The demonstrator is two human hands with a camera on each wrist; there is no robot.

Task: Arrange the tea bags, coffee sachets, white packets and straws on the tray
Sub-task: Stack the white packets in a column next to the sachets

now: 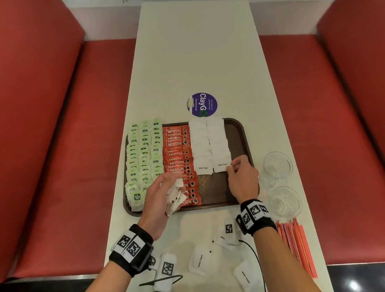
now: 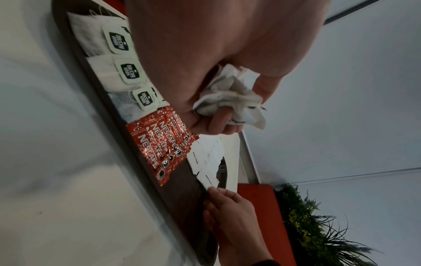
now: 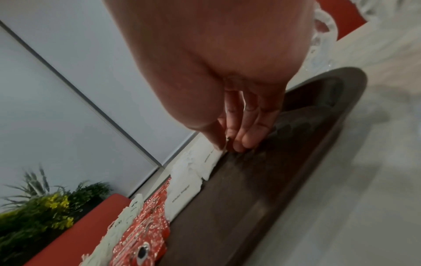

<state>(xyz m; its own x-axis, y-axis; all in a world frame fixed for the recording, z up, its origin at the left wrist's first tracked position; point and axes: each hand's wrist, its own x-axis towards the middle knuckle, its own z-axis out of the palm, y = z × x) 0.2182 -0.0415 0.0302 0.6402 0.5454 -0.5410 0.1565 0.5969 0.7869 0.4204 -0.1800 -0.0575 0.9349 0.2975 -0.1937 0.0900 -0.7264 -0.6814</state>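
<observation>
A long white table (image 1: 195,50) runs between red bench seats (image 1: 38,137), and a dark brown tray (image 1: 237,138) sits on it near the person. The tray holds three blocks side by side: overlapping rows of green-tagged tea bags (image 1: 141,154) on the left, a column of red Nescafé coffee sachets (image 1: 178,158) in the middle, then two columns of white sugar packets (image 1: 209,143). The tray's right strip and near right corner are bare.

The left hand (image 1: 159,195) hovers over the near end of the sachets, its fingers curled round a crumpled bunch of white packets (image 2: 230,97). The right hand (image 1: 242,178) pinches the near corner of the last packet in the right column (image 1: 223,165) between thumb and fingertips (image 3: 241,140).

Off the tray, loose sugar packets (image 1: 198,260) lie on the table near the person's body, red straws (image 1: 298,248) lie along the right edge, and two clear glass cups (image 1: 277,164) stand beside the tray.

A round purple ClayGo sticker (image 1: 202,104) is partly covered by the packets' far end. How many packets the left hand holds cannot be told. The right wrist view is blurred, and the packet's print is unreadable there.
</observation>
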